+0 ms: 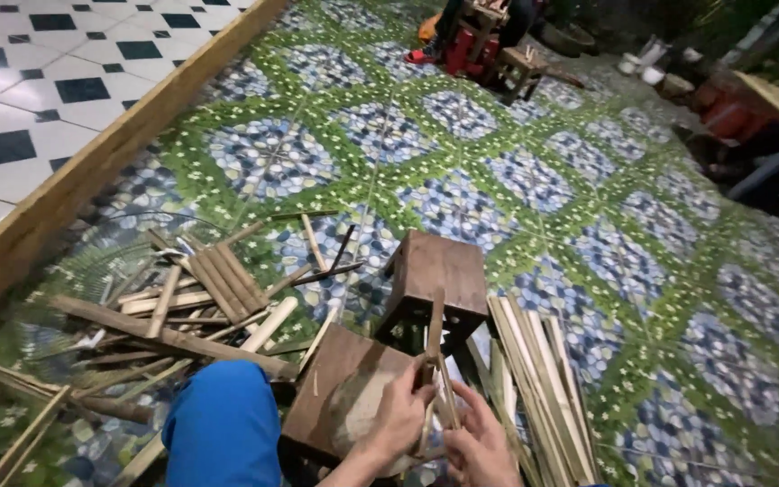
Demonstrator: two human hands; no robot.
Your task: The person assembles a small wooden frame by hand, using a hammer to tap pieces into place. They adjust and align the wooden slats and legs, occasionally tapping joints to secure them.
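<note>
Left hand [400, 417] and right hand [478, 442] grip bamboo strips [435, 361] above a wooden stool [346, 383].

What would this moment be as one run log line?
left hand: grips bamboo strips | right hand: on same strips | wooden stool ahead | scrap pile left

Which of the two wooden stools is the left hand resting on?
The nearer stool, low in the frame beside the blue knee. The left hand lies on its top; the farther stool stands untouched beyond it.

Patterned tiled floor [588, 207]: two dark wooden stools [435, 275] at near centre, one behind the other. Loose heap of split bamboo sticks [191, 298] to their left; laid bundle of pale bamboo slats [534, 379] to their right. Long wooden beam [110, 153] along the left edge.
</note>
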